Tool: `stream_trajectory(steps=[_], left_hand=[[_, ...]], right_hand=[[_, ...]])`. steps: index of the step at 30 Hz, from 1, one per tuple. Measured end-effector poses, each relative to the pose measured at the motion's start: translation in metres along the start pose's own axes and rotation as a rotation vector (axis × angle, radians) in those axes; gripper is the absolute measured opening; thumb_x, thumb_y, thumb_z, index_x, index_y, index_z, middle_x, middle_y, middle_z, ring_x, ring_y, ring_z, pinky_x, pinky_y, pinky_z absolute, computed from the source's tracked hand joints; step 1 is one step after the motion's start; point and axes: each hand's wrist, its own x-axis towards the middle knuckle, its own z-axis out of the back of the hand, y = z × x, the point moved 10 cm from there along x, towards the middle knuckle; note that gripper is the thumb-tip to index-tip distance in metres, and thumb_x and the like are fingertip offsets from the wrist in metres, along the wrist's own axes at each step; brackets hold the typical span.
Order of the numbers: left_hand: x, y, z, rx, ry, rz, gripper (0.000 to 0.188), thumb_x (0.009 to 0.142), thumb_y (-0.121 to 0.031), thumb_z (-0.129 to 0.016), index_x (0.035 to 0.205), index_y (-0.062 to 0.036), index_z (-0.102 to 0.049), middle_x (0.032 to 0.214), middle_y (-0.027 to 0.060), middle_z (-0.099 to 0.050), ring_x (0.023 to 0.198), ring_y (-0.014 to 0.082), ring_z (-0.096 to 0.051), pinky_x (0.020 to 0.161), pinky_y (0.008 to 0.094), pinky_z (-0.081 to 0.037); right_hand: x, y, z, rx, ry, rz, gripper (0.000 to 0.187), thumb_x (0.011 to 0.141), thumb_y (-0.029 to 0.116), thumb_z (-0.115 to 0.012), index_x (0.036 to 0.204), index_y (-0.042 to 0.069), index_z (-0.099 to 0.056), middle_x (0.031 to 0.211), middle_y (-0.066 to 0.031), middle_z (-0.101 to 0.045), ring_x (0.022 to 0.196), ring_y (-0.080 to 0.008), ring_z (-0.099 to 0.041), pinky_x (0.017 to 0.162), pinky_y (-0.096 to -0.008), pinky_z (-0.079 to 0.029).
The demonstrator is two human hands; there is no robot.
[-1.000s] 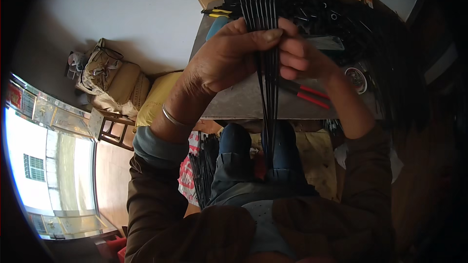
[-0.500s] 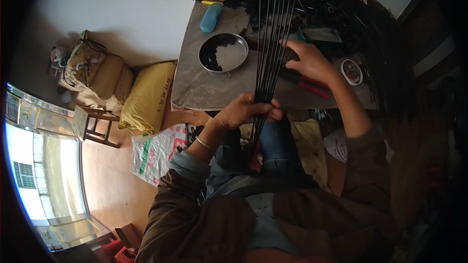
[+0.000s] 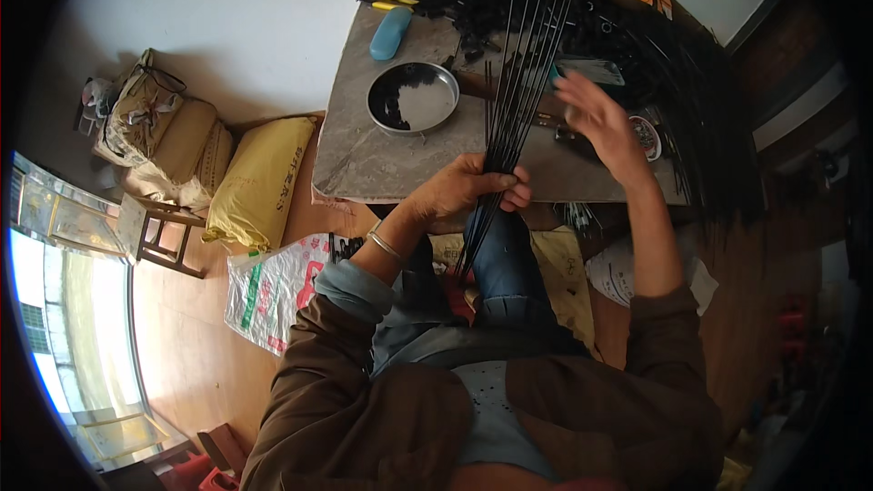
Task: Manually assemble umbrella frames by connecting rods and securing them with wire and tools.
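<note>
A bundle of thin black rods (image 3: 523, 82) is gripped near its lower part by my left hand (image 3: 475, 187), at the near edge of the table. Its upper ends fan out over the table, and its lower ends reach down over my lap. To the right of the bundle, my right hand (image 3: 602, 125) is raised with its fingers apart and holds nothing. Below that hand, on the tabletop, lies a tool partly hidden by it. Beyond the rods is a heap of small black parts (image 3: 491, 0).
On the grey table (image 3: 364, 164) stand a round metal dish (image 3: 427, 102) with black bits, a blue case (image 3: 391, 34) and yellow-handled pliers (image 3: 389, 2). A green tray (image 3: 591, 71) and a small white bowl (image 3: 646, 135) are at right, beside many long black rods (image 3: 709, 136).
My right hand has drawn away from the rods to the right, its fingers opening out. The rods' upper ends have tilted rightward, with a few shorter ones now apart at the left.
</note>
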Motion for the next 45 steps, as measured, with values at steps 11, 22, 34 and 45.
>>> stream_trajectory(steps=[11, 22, 34, 45], left_hand=[[-0.053, -0.044, 0.019, 0.386, -0.611, -0.385, 0.063, 0.087, -0.027, -0.068, 0.134, 0.0058, -0.039, 0.11, 0.014, -0.059, 0.101, 0.0196, -0.059, 0.085, 0.0304, -0.049], [-0.015, -0.153, -0.061, 0.505, -0.118, -0.41, 0.03, 0.093, -0.01, -0.056, 0.122, 0.0007, -0.055, 0.102, 0.0109, -0.067, 0.072, 0.0081, -0.06, 0.058, 0.0204, -0.05], [-0.009, -0.15, -0.047, 0.491, -0.157, -0.49, 0.021, 0.094, -0.009, -0.053, 0.113, -0.0023, -0.056, 0.094, 0.0073, -0.069, 0.052, 0.0034, -0.053, 0.035, 0.0182, -0.037], [-0.012, -0.15, -0.04, 0.485, -0.215, -0.523, 0.023, 0.094, -0.011, -0.056, 0.115, -0.0017, -0.059, 0.101, 0.0086, -0.068, 0.093, 0.015, -0.065, 0.083, 0.0285, -0.054]], right_hand=[[0.023, 0.05, -0.1, 0.487, 0.251, 0.006, 0.022, 0.099, 0.019, -0.046, 0.106, 0.001, -0.058, 0.085, -0.0096, -0.064, 0.079, -0.0219, -0.066, 0.074, -0.0329, -0.056], [-0.014, 0.014, -0.125, 0.298, 0.359, 0.049, 0.02, 0.098, 0.012, -0.048, 0.104, -0.004, -0.058, 0.093, -0.0101, -0.066, 0.088, -0.0186, -0.065, 0.083, -0.0307, -0.052], [-0.013, 0.013, -0.122, 0.302, 0.43, 0.028, 0.023, 0.099, 0.009, -0.043, 0.115, -0.005, -0.052, 0.101, -0.0142, -0.064, 0.093, -0.0241, -0.065, 0.087, -0.0351, -0.053], [-0.008, 0.016, -0.119, 0.277, 0.391, -0.005, 0.019, 0.096, 0.009, -0.052, 0.107, -0.004, -0.058, 0.092, -0.0109, -0.067, 0.086, -0.0197, -0.067, 0.077, -0.0293, -0.056]])
